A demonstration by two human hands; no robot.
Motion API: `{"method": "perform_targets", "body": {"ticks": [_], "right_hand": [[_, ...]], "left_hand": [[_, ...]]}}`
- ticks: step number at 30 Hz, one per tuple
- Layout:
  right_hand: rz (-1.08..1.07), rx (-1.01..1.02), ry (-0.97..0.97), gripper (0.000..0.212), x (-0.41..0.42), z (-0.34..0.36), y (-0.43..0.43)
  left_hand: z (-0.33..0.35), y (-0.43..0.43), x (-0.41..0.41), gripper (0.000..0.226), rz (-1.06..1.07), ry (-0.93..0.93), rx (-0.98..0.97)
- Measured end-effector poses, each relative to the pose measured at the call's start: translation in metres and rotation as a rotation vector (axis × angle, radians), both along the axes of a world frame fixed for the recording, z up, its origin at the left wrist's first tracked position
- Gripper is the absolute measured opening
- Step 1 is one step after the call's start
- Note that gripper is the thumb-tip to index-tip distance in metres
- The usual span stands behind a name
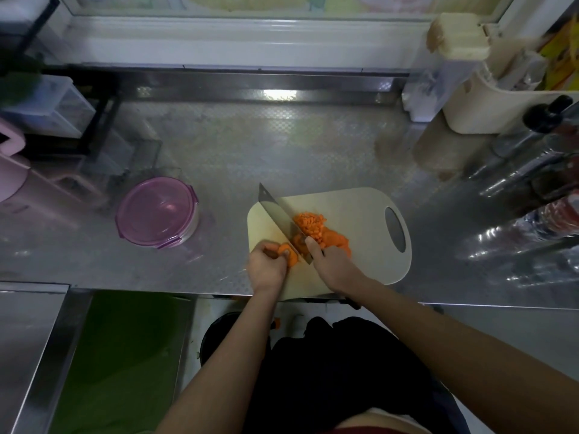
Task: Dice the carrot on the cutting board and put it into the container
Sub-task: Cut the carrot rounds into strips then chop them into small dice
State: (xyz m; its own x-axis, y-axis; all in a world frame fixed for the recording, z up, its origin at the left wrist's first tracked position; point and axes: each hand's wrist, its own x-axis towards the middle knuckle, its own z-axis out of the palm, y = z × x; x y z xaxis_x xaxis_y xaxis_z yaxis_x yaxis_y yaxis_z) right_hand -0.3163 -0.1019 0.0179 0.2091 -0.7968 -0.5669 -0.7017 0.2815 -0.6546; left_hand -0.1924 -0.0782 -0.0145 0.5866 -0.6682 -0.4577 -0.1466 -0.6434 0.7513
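**Mid-cut at the board: knife down, carrot pinned**

- Cutting board (360, 227): pale, with a handle hole at its right end. It lies on the steel counter (219, 145) and its near edge reaches the counter's front lip.
- Left hand (268, 266): at the near left corner of the board. Fingers are curled down over the uncut carrot piece (290, 255), gripping it against the board.
- Right hand (333, 266): closed round the knife handle, which is hidden under the palm. One finger lies stretched forward along the blade's back.
- Knife (277, 213): broad blade running from near right to far left. Its far tip passes the board's far left edge. The blade sits against the cut face of the held piece, just right of the left hand's fingertips.
- Diced carrot (310, 225): a small orange heap mid-board, touching the right side of the blade. Flatter carrot slices (338, 241) lie just nearer and to the right of it.
- Container (156, 211): round, with its purple clip lid on. It stands on the counter to the left of the board, well apart from it. Whether anything is inside, I cannot tell.
- Far right: a cream basket (482, 104); bottles nearer along that edge, blurred.
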Motion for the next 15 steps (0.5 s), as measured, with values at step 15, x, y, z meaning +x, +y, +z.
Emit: {"method": "perform_targets", "body": {"ticks": [15], "right_hand": [[0.061, 0.091, -0.004, 0.047, -0.02, 0.012, 0.014]], "left_hand": [[0.0, 0.0, -0.001, 0.021, 0.019, 0.045, 0.023]]}}
